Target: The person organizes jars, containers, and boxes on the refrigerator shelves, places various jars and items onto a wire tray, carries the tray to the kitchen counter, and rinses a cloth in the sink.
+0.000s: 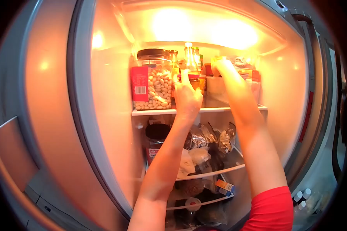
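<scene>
My left hand (188, 95) reaches onto the top fridge shelf, fingers closed about a small red-lidded jar (194, 77); the hand hides part of it. Behind stands a tall bottle (189, 57) with a light cap. To the left is a big clear jar of nuts (160, 86) with a dark lid and a pink label. My right hand (221, 66) is further right and bleached by the lamp light. Its fingers look bent down at a yellowish item that I cannot make out, above a pale container (216, 87).
The white-edged top shelf (154, 112) spans the fridge. Lower down are a dark-lidded jar (157, 133), foil-wrapped bundles (226, 138), plastic bags (198, 156) and a blue-and-orange box (224, 187). At far right are several white-capped bottles (305, 193). Side walls bound both arms.
</scene>
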Demonstrator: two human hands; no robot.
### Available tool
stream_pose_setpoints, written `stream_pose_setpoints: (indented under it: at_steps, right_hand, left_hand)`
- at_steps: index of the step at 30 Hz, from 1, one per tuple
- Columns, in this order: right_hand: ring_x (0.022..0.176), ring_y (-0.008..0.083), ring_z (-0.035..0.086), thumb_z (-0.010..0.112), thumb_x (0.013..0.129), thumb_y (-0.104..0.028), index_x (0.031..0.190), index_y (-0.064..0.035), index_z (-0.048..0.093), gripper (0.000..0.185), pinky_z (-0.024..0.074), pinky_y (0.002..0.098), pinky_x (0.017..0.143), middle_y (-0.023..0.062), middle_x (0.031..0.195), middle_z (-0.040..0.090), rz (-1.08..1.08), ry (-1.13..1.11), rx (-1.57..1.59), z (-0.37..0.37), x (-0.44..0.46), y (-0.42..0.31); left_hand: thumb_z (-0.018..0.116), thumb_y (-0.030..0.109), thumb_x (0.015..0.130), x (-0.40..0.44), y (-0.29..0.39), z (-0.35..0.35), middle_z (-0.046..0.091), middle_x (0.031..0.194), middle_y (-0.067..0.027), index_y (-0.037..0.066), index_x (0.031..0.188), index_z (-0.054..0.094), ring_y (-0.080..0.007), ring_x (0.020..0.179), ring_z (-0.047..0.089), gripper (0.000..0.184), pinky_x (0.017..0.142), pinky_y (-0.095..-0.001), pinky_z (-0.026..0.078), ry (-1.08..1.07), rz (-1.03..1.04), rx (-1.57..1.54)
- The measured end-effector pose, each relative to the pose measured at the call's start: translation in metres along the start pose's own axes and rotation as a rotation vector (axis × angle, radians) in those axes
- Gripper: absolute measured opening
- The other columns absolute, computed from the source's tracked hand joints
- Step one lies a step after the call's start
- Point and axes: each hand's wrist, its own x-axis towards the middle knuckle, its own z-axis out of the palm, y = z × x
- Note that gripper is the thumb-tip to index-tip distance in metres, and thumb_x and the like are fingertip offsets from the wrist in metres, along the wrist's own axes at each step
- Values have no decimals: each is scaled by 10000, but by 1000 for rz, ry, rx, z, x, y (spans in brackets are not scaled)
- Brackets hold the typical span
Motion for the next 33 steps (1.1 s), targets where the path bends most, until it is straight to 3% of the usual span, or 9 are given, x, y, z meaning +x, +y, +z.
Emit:
stream_pose_setpoints:
  at_steps: [14,16,19,21,25,27,28,31,33]
  right_hand:
    - [770,246,629,537,833,-160,1095,-58,615,292,497,355,717,158,888,666,-140,-75,101,-17,29,-13]
    - [772,241,629,535,843,-170,1117,-59,609,305,497,351,724,159,897,667,-198,-72,145,-23,24,-13]
    - [776,234,628,531,857,-184,1150,-62,600,326,498,345,736,159,910,669,-358,72,282,-35,7,-6]
    - [778,229,627,528,866,-194,1172,-63,595,340,498,342,744,160,919,670,-517,214,413,-41,-14,1]
    - [776,274,621,600,816,-239,1160,-59,598,389,492,369,744,171,902,662,-674,218,647,-34,-35,12]
    - [812,304,619,648,754,-272,1122,-49,610,431,486,385,751,183,890,647,-753,152,350,-26,-36,10]
    - [848,335,614,670,710,-291,1070,-35,617,444,479,405,764,193,891,635,-594,45,363,-29,-40,1]
    - [869,354,609,676,694,-227,1015,-20,613,388,481,404,770,197,917,641,-578,37,192,-31,-31,-9]
    - [911,359,601,669,690,-94,1015,-27,590,341,482,414,775,185,951,640,-506,64,250,-5,-9,-9]
  left_hand:
    - [769,22,594,12,-5,-11,619,1085,-175,33,1218,551,-278,1053,561,662,921,-349,438,-222,-61,2]
    - [737,-35,644,15,-15,-7,590,1154,-153,22,1331,442,-208,1056,558,750,894,-307,457,-334,-77,-271]
    - [695,-80,697,13,-15,-5,521,1268,-141,23,1417,293,-163,1084,533,830,855,-273,473,-395,-275,-377]
    - [683,-78,726,14,-19,1,468,1314,-188,47,1451,204,-173,1069,548,877,822,-273,492,-458,-270,-402]
    - [747,27,714,14,12,2,561,1168,-245,32,1424,246,-250,958,622,869,772,-328,525,-482,-288,-124]
    - [769,103,703,20,17,11,602,1102,-248,55,1410,271,-330,969,622,867,781,-378,522,-547,-288,110]
    - [777,125,682,18,13,19,618,1071,-235,71,1371,355,-363,987,606,809,821,-401,506,-451,-186,249]
    - [778,126,665,17,-3,21,619,1088,-209,76,1318,442,-356,1011,594,737,857,-397,490,-575,-65,351]
    - [729,266,726,15,4,12,623,1113,-176,80,1216,570,-326,1047,584,547,911,-386,460,-713,-126,564]
